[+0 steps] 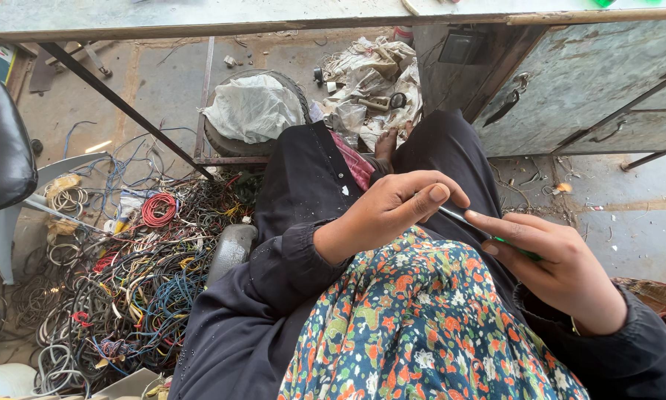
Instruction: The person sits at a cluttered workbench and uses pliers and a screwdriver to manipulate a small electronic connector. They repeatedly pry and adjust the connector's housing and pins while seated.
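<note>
Right hand (563, 270) grips a green-handled screwdriver (488, 235); left hand (392, 211) pinches its metal shaft; a slip could likely jab the fingers (431, 198)

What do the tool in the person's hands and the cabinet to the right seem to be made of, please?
The tool: its thin shaft looks like bare metal, grey with a dull sheen; the green handle under the right hand looks like plastic, though mostly hidden. The left hand pinches the shaft. The cabinet looks like painted sheet metal, its grey-green coat worn and blotchy, with dark handles.
</note>
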